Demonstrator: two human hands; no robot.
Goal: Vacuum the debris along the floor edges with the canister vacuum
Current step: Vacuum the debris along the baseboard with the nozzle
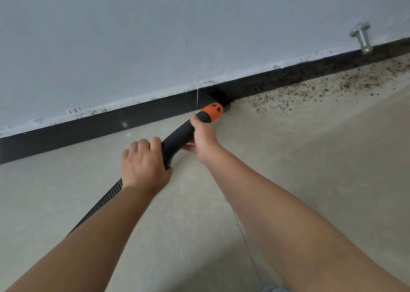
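Head view: black, orange-collared vacuum nozzle (188,134)

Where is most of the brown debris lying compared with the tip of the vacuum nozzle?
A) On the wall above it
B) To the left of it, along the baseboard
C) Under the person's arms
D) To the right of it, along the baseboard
D: the debris spreads along the baseboard to the right of the nozzle, toward the metal doorstop, while the floor left of the nozzle looks clean.
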